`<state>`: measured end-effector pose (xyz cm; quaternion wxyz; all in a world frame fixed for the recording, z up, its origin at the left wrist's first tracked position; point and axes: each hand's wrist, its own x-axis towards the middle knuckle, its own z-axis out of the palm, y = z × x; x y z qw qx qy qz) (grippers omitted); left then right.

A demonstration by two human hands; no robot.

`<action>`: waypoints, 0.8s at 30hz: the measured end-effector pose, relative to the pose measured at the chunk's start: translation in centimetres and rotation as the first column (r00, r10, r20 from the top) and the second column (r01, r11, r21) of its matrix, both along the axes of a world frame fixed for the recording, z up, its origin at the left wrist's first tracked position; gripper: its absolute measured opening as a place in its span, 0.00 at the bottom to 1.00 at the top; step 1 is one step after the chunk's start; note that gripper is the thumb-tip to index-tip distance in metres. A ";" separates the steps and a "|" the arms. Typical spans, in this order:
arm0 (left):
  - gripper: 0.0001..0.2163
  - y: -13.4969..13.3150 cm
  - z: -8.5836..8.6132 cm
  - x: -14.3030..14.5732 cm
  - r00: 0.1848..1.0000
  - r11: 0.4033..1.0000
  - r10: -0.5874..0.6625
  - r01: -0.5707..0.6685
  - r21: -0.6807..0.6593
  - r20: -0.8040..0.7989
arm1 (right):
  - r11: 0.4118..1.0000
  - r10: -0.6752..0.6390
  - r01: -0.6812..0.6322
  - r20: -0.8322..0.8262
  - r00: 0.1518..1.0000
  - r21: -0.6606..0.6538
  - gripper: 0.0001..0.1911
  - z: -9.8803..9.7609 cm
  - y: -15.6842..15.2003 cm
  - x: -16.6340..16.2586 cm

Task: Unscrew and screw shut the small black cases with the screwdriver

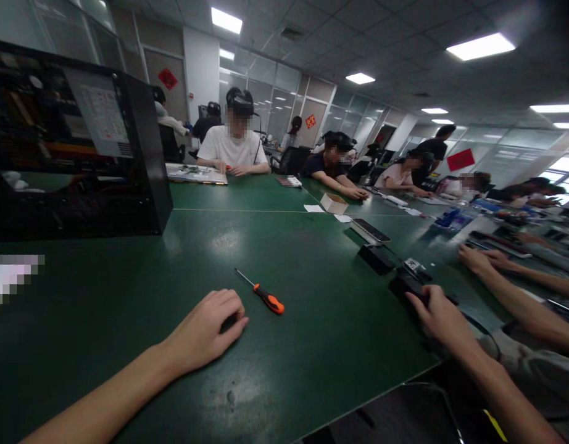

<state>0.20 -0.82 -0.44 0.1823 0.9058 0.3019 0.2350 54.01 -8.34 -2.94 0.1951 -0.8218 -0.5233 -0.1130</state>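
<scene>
My left hand (215,324) rests on the green tabletop with its fingers curled and the thumb close to them. A dark patch shows in the gap; whether it is an object or shadow I cannot make out. Just right of this hand lies a screwdriver (268,299) with an orange and black handle, its shaft pointing away to the left. Farther right, my right hand (439,311) is closed around a black block-shaped object (405,285) near the table's edge. Beyond it are another black block (376,259) and a small piece with a white label (413,265).
A large black computer case (148,148) with a see-through side stands at the left. Past the blocks are a flat dark-topped box (370,230) and a small open carton (334,204). A neighbour's forearms (492,277) reach in from the right. Other people sit around the tables.
</scene>
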 end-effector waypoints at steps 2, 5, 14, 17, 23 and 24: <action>0.06 0.0 0.1 0.0 1.000 1.000 0.000 0.000 -0.016 0.026 | 0.995 0.072 -0.071 -0.016 0.997 0.064 0.19 1.1 0.1 -3.2; 0.10 -0.1 0.0 0.0 0.994 0.998 0.033 -0.027 -0.051 0.107 | 0.927 0.358 -0.346 -0.065 0.932 0.142 0.17 3.7 0.9 -10.6; 0.24 0.6 -1.2 -0.1 0.951 0.978 0.207 -0.201 -0.048 0.231 | 0.447 0.891 -0.894 -0.078 0.448 -0.035 0.06 4.7 6.2 -31.5; 0.20 1.0 -1.3 0.0 0.947 0.970 0.244 -0.234 -0.070 0.209 | 0.439 0.893 -0.899 -0.103 0.438 -0.012 0.08 3.2 6.3 -34.1; 0.23 0.9 -1.1 -0.2 0.951 0.954 0.286 -0.271 -0.131 0.114 | 0.263 0.937 -0.965 -0.242 0.252 0.013 0.28 2.9 6.5 -30.9; 0.24 0.8 -1.0 -0.2 0.950 0.950 0.294 -0.279 -0.142 0.102 | 0.286 0.928 -0.958 -0.254 0.273 0.015 0.28 2.9 7.0 -29.9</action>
